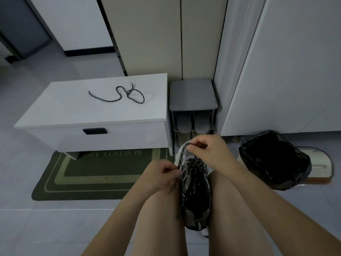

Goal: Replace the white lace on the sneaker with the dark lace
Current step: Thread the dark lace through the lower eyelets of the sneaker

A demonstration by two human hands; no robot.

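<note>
Left of centre, one white drawer box (96, 130), one loose dark lace (127, 94) coiled on top. At right, one bin (245, 154) lined with a black bag, contents not discernible. Beside the box, one grey shoe rack (192, 97) holding a pair of grey slippers (191, 121). Lower centre, one sneaker (195, 191) wedged between bare knees. Right hand (206, 150) above it, thumb and forefinger pinching a loop of threaded dark lace (184, 146). Left hand (162, 174) at its left edge, fingers curled, pinching lace there.

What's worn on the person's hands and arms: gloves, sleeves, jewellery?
Nothing visible. The left hand and right hand have no gloves, rings or watch. The left forearm and right forearm are uncovered to the frame edge, with no sleeves in view.
</note>
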